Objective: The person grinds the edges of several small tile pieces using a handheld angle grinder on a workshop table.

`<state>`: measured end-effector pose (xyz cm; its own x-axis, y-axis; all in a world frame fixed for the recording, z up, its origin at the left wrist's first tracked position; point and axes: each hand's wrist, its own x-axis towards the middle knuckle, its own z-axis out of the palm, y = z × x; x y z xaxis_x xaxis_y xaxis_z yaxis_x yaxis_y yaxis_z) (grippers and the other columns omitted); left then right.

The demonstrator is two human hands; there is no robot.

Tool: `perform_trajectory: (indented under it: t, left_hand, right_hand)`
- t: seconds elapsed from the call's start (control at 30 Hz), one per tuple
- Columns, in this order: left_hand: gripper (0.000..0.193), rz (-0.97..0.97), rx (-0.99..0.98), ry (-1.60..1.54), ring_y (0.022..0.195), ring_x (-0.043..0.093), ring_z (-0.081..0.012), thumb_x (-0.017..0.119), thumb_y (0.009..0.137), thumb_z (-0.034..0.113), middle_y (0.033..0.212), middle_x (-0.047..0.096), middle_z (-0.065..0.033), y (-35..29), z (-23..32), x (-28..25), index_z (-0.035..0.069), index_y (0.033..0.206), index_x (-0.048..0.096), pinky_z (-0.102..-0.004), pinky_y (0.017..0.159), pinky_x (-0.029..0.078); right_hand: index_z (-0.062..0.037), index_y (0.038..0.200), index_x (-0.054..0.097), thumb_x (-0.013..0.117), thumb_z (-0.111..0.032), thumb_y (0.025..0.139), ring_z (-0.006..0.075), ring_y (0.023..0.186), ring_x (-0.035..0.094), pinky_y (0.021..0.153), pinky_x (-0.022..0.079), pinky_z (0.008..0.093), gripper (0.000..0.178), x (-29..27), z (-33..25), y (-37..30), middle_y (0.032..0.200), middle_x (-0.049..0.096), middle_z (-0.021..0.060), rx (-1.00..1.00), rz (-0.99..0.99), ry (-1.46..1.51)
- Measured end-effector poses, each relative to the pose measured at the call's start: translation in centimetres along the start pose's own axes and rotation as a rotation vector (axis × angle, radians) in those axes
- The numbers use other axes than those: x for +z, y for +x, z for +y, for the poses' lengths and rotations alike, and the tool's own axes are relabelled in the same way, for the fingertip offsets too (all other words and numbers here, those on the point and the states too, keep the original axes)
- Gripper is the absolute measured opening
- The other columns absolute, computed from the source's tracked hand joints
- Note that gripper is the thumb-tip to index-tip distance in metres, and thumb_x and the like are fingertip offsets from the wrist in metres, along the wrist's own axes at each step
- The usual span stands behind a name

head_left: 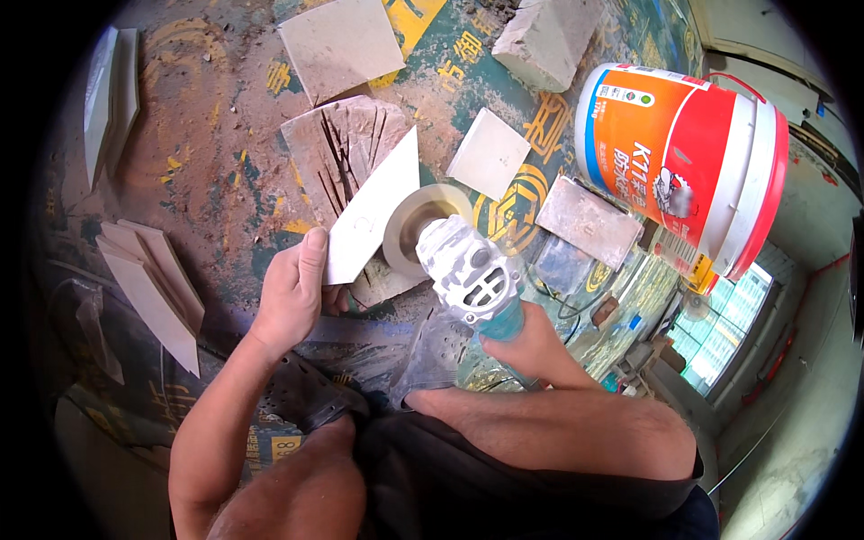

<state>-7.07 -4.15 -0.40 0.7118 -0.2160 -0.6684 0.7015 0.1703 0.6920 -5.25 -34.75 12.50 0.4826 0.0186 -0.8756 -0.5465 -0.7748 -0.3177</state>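
Observation:
My left hand [292,290] grips the lower left end of a white tile piece [367,214], thumb on top and fingers beneath. The tile is tilted above a dusty block [301,135] with several dark grooves cut in it. My right hand [533,346] is wrapped round the teal body of an angle grinder [466,270], whose metal head is caked with pale dust. Its round disc [396,241] lies right against the tile's right edge; I cannot tell whether they touch. The disc looks blurred.
Cut tile strips lean in stacks at the far left [112,108] and near left [153,288]. A square tile [489,153], a larger tile [342,47] and a concrete block [547,40] lie beyond. An orange and red bucket [675,162] stands right, near a dusty slab [589,220].

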Motion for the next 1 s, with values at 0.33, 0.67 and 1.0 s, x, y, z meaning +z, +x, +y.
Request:
perform_trajectory:
  t: [0.33, 0.67, 1.0]
  left_hand:
    - [0.068, -0.015, 0.05, 0.045, 0.049, 0.057, -0.0146, 0.027, 0.111, 0.05, 0.058, 0.058, -0.0056, 0.2, -0.6, -0.3, -0.001, 0.084, 0.063, -0.0274, 0.049, 0.046]
    - [0.064, 0.002, -0.011, 0.009, 0.052, 0.058, -0.0141, 0.029, 0.11, 0.05, 0.057, 0.054, -0.0036, -0.1, 0.4, 0.0, 0.001, 0.079, 0.058, -0.029, 0.051, 0.047]
    - [0.064, 0.004, -0.018, 0.022, 0.051, 0.058, -0.0143, 0.03, 0.11, 0.051, 0.057, 0.053, -0.0035, 0.1, 0.6, 0.1, 0.001, 0.08, 0.058, -0.0292, 0.051, 0.047]
  right_hand:
    - [-0.0021, 0.112, 0.068, 0.082, -0.019, 0.071, 0.0361, 0.094, 0.073, 0.08, 0.055, 0.0403, 0.047, 0.5, -0.7, -0.3, 0.093, 0.073, 0.0217, -0.111, -0.068, -0.185]
    - [0.0017, 0.109, 0.069, 0.08, -0.013, 0.074, 0.0171, 0.09, 0.07, 0.081, 0.054, 0.0347, 0.04, 0.0, -0.8, -0.1, 0.096, 0.075, 0.0129, -0.034, -0.026, -0.003]
    - [0.0019, 0.108, 0.07, 0.081, -0.014, 0.074, 0.0135, 0.089, 0.068, 0.08, 0.053, 0.0336, 0.039, -0.5, -0.5, -0.3, 0.096, 0.075, 0.0105, 0.056, 0.023, 0.021]
